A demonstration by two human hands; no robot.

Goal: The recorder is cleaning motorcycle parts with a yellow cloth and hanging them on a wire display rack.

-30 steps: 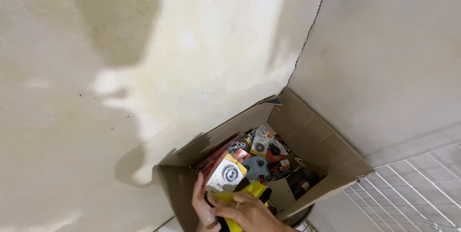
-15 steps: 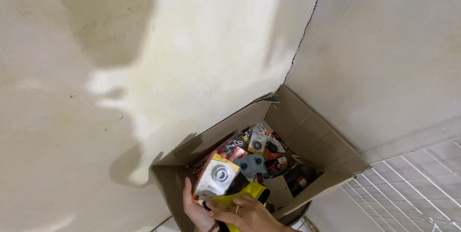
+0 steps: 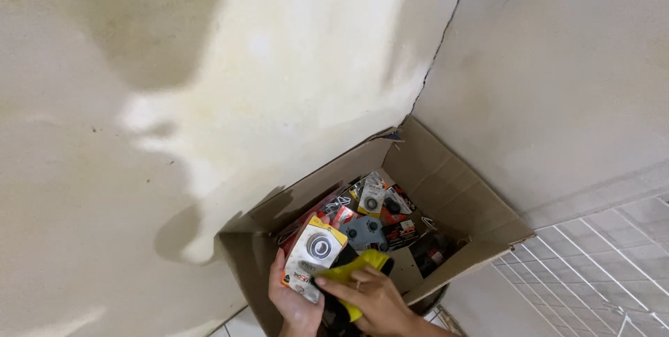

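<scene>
carded pack lifted over the open box

since the earlier frame the pack has drifted slightly left and lower. my left hand [image 3: 296, 295] grips a white carded pack [image 3: 313, 259] with a round black part, fingers wrapped along its lower edge, above the cardboard box [image 3: 453, 190]. judged light, stiff, slick; best held by the card edges. my right hand [image 3: 366, 294] is closed on a yellow cloth [image 3: 352, 272], touching the pack. more packs [image 3: 373, 215] lie inside.

My one head camera looks down and forward into a wall corner, fairly near, at the open brown cardboard box [image 3: 446, 190]; my hands show only at the bottom edge.
</scene>
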